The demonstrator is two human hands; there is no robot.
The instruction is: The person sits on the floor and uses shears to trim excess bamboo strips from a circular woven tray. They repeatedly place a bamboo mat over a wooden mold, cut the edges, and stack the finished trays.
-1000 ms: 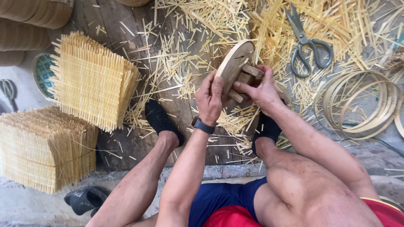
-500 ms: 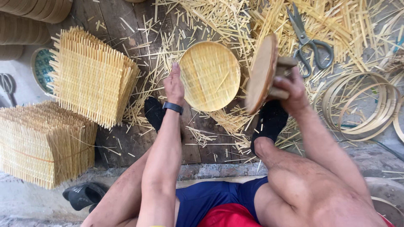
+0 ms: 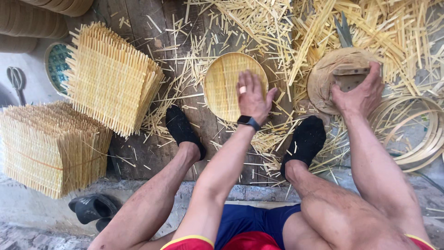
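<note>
Left hand (image 3: 253, 99) lies spread open on the round woven tray (image 3: 224, 83), steadying it; right hand (image 3: 358, 95) grips the wooden mould (image 3: 323, 74) by its handle.

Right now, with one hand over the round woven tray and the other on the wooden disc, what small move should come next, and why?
Probably close the left hand on the round woven tray: its fingers are spread just over the rim, not gripping. The right hand already holds the wooden disc down.
</note>
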